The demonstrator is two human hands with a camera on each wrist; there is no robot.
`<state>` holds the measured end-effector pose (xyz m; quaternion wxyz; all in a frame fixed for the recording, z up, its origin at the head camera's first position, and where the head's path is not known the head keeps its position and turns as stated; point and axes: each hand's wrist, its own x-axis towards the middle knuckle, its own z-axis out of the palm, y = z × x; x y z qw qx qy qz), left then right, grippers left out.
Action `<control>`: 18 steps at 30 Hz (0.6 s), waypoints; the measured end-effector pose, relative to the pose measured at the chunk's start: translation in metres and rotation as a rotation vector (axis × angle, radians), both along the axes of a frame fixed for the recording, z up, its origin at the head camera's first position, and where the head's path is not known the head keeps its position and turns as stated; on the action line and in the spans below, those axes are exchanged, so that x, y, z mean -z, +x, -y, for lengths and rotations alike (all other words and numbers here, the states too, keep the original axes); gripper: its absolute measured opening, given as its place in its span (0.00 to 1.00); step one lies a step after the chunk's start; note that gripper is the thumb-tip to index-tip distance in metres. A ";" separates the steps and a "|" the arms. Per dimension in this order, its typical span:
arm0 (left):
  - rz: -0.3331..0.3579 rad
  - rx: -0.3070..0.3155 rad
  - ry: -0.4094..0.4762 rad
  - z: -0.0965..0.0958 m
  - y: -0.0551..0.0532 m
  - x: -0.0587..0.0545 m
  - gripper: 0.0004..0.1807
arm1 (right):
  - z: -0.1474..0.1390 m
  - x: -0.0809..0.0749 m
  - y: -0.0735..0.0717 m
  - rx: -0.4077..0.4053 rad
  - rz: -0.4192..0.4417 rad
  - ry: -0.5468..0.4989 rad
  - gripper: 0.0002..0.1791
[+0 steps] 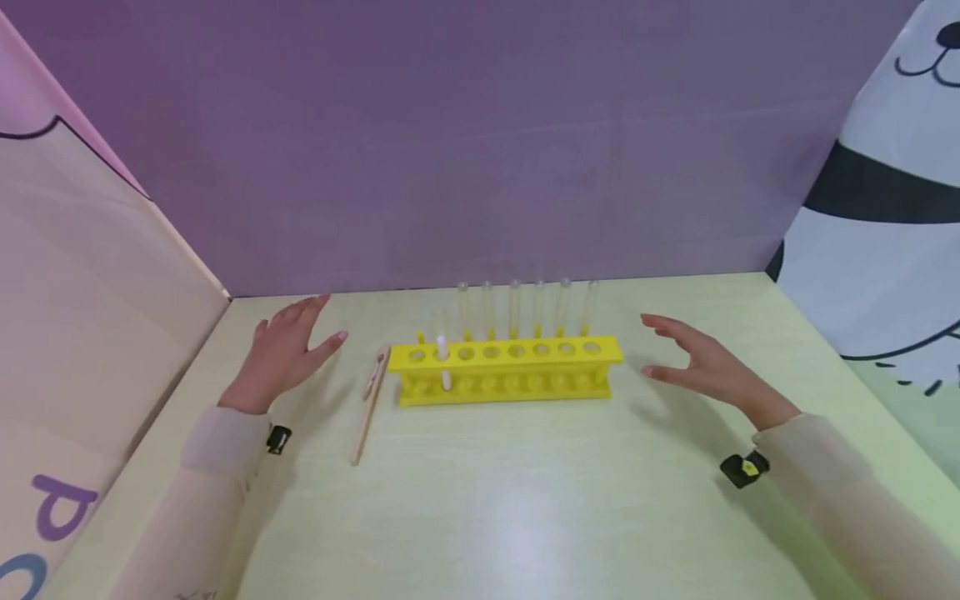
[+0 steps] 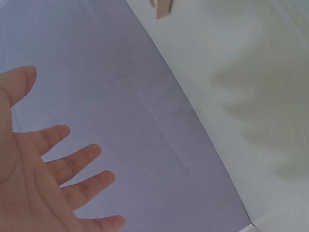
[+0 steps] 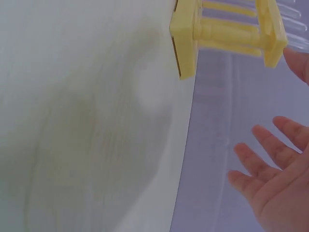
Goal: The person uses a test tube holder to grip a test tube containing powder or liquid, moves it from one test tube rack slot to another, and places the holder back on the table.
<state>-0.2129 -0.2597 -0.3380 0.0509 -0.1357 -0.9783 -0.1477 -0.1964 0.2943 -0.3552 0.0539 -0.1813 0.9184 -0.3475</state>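
Note:
A yellow test tube rack (image 1: 510, 360) stands on the table between my two hands. Several clear test tubes (image 1: 514, 308) rise along its back side. A slim white stick (image 1: 442, 348) stands upright in one hole near the rack's left end. Left of the rack lies a wooden test tube clamp (image 1: 369, 408), whose end (image 2: 163, 9) shows at the top of the left wrist view. My left hand (image 1: 283, 354) hovers left of the clamp, fingers spread and holding nothing. Beyond the rack's right end (image 3: 186, 41), my right hand (image 1: 705, 362) is also raised with nothing in it, fingers extended.
The pale table (image 1: 480, 500) runs back to a purple wall panel (image 1: 480, 150). A light printed panel (image 1: 90, 300) borders the left side. On the right is another panel with a cartoon animal (image 1: 885, 250).

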 end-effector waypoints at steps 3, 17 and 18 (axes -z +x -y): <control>-0.018 0.013 0.004 -0.003 0.001 -0.001 0.39 | 0.006 0.002 0.000 -0.005 0.006 -0.025 0.42; 0.013 0.037 0.064 -0.022 0.004 0.006 0.33 | 0.030 0.013 -0.002 -0.016 0.070 -0.167 0.40; 0.015 0.036 0.065 -0.024 0.004 0.006 0.33 | 0.031 0.014 -0.002 -0.014 0.075 -0.174 0.40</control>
